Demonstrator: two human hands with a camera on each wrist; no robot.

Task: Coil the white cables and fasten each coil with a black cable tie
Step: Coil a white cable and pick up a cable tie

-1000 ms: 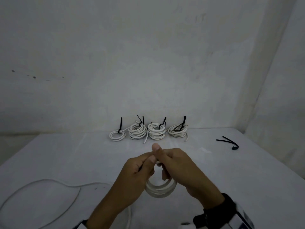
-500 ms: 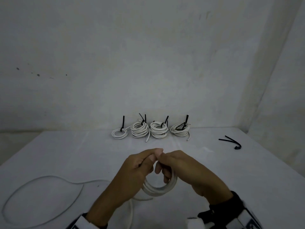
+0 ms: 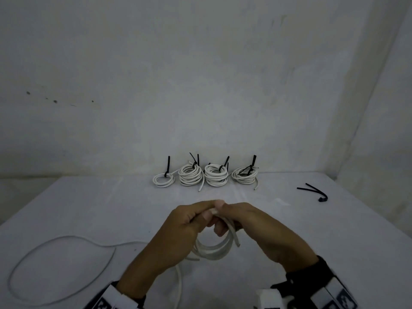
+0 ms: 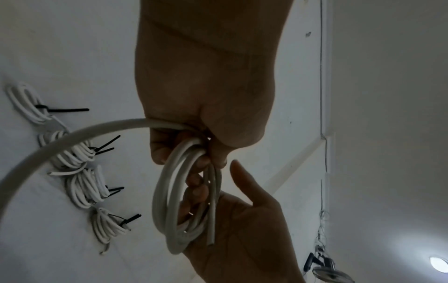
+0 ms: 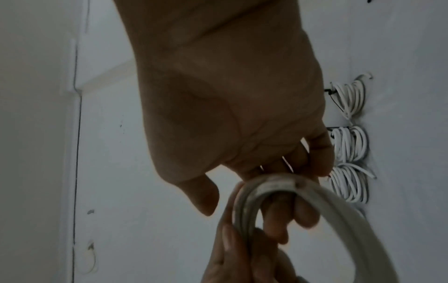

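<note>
Over the table's middle, both hands hold a half-wound coil of white cable (image 3: 211,252). My left hand (image 3: 194,219) grips the coil's top (image 4: 191,151) between thumb and fingers. My right hand (image 3: 225,221) has its fingers (image 5: 288,218) hooked through the coil (image 5: 252,189), its thumb apart from the cable. A short cut end (image 3: 236,240) sticks out on the right side of the coil. The unwound cable (image 3: 64,241) trails left in a wide loop on the table. Two loose black cable ties (image 3: 315,192) lie at the right.
Several tied white coils (image 3: 191,176) with black tie tails stand in a row at the table's (image 3: 312,230) back edge, against the wall. The table's left edge runs diagonally at the far left. A wall corner rises at the right.
My right thumb has dropped from upright to level beside the left fingers, and the right fingers now sit deeper in the coil. The loose cable on the table has drawn into a closed loop.
</note>
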